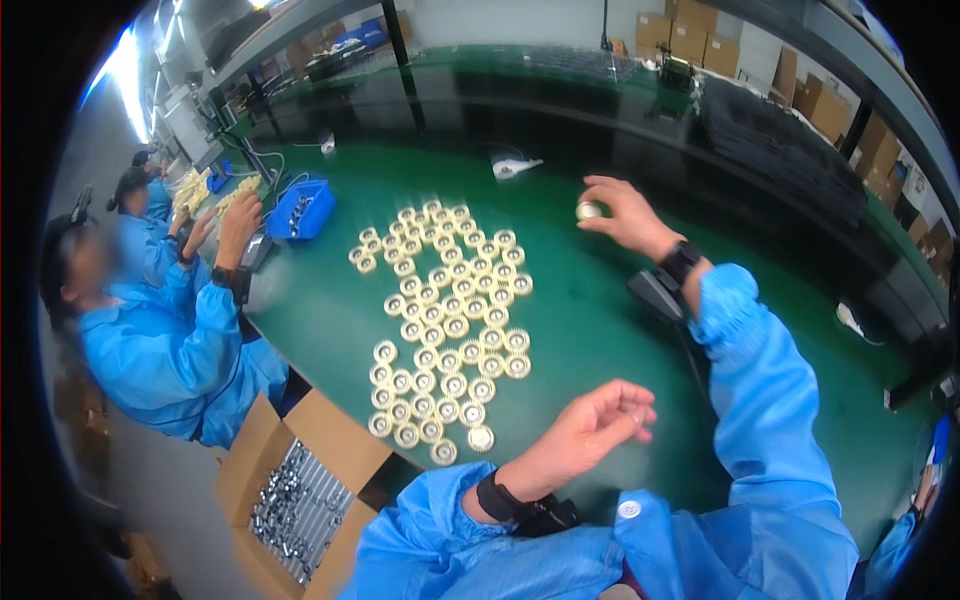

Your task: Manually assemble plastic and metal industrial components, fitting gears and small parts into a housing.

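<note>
Many cream toothed gears (455, 327) with metal centres lie flat in a loose patch on the green table, left of my hands. One gear (480, 438) at the near end shows a plain pale face without a dark centre. My right hand (625, 217) is raised at the far right, its thumb and fingers pinching a small round cream gear (588, 211). Nearer to me, my left hand (592, 432) hovers over the table right of the patch. Its fingers are curled toward the thumb, around something small and shiny that I cannot make out.
An open cardboard box (262, 440) of small metal parts stands at the table's left edge. Beyond it is a blue bin (305, 212) with metal parts. Co-workers in blue (190, 350) sit at left. A dark shelf frame (500, 115) runs along the back.
</note>
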`<state>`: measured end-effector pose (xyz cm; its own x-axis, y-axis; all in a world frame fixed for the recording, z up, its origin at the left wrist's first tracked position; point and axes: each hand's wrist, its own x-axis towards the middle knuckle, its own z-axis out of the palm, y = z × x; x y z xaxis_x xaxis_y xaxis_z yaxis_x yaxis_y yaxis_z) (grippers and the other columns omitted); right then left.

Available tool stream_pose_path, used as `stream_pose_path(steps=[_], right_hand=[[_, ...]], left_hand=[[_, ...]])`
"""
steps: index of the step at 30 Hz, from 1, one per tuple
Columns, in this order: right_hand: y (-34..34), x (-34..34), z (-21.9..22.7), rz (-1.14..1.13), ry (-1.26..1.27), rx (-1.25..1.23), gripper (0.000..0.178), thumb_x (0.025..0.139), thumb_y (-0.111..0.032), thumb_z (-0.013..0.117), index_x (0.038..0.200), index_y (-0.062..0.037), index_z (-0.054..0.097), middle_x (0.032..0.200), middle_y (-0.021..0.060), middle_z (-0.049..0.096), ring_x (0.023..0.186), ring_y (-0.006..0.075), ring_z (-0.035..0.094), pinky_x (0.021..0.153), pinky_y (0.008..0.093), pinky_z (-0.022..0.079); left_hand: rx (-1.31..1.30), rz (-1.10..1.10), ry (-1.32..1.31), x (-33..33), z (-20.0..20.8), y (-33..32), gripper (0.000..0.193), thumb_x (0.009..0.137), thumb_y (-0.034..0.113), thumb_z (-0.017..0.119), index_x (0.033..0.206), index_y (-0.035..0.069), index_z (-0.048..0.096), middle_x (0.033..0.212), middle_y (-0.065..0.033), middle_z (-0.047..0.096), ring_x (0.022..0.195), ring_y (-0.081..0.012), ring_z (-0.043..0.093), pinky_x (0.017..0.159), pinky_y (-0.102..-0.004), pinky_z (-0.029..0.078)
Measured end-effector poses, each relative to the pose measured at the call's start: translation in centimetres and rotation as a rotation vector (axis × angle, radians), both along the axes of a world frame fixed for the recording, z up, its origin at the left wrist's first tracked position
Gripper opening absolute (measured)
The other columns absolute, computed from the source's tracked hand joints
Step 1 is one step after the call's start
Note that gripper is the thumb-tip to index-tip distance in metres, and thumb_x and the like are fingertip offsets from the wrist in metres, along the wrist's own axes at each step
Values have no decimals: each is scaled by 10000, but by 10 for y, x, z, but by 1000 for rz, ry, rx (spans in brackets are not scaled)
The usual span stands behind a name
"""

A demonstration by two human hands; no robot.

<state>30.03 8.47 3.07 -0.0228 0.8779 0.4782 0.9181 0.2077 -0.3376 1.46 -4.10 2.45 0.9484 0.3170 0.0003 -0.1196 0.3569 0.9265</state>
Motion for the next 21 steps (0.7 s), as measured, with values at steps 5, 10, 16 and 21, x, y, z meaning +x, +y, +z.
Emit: stream_pose_path(steps=[5,10,16,21], right_hand=[[117,-13,-9,-59,-122,-205,364,694,-319,756,967,-85,699,1417,176,420,1314,445,323,1075,474,322],[178,23,-38,-129,163,-409,448,658,-491,727,904,-116,730,997,158,674,1060,347,575,985,449,381],[130,8,-50,-190,323,-166,426,652,-407,740,869,-41,719,875,176,689,850,326,664,792,392,520],[51,9,-54,-160,716,-204,290,620,-246,821,748,-12,706,716,107,679,666,190,645,628,311,503]], left_hand=[[-266,-56,94,-11,-7,15,281,982,196,501,1191,11,529,1067,-89,611,947,-169,608,881,-288,465],[-366,-140,155,-9,-5,23,310,976,198,496,1225,15,513,1093,-89,592,988,-178,584,903,-296,459],[-378,82,172,-12,3,23,228,947,101,511,1133,-21,565,967,-103,634,867,-177,603,823,-281,483],[-335,166,134,-13,-10,26,248,941,103,530,1160,-9,557,972,-100,639,842,-176,610,818,-283,487]])
